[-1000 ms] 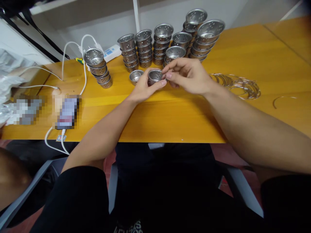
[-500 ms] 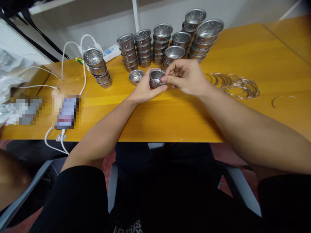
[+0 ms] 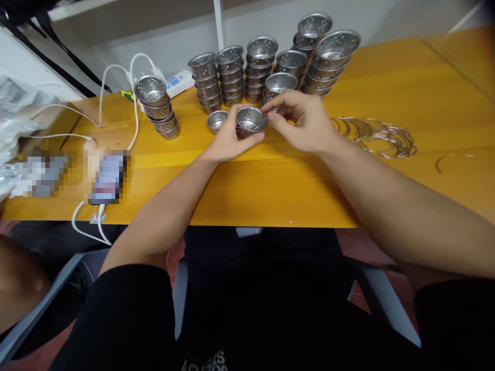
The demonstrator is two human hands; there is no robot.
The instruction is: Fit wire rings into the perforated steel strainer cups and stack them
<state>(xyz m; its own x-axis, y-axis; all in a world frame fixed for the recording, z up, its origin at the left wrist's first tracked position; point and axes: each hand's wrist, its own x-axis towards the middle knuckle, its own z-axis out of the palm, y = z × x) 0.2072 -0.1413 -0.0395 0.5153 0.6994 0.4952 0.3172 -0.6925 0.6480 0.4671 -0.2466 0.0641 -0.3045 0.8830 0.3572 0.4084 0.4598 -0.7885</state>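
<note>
Cup [image 3: 250, 121] is staying grasped in my left hand [image 3: 228, 141]; my right hand [image 3: 303, 123], hold unclear from here, is easing outward, uncovering the interior.

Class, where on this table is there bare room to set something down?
Bare table shows between the held cup and the near edge, and behind the curved wires, right of the cup stacks. Crowded: among those closely set stacks.

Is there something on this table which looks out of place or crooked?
One curved wire lies apart from the pile of wires. The leftmost stack of cups also looks crooked, leaning left at its top, though the lens may exaggerate this. No damage shows on the cup in the left hand.
</note>
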